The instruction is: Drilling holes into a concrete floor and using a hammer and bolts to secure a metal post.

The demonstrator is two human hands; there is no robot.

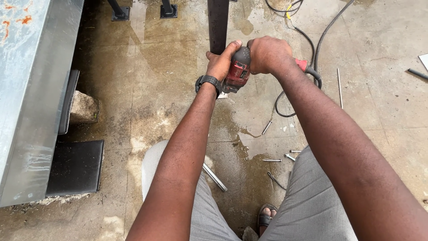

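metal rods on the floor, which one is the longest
The thin straight rod lying alone right of the black cable, pointing away from the person. The stubs near the wet patch are far shorter.

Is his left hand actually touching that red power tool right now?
Touching. The head view shows the left hand wrapped around the red power tool, thumb over its dark top, while the right hand grips it from the other side.

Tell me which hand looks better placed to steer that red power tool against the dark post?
Probably the right hand: it wraps the red power tool at its rear body, where the cable leaves. The left hand only steadies the front beside the dark post.
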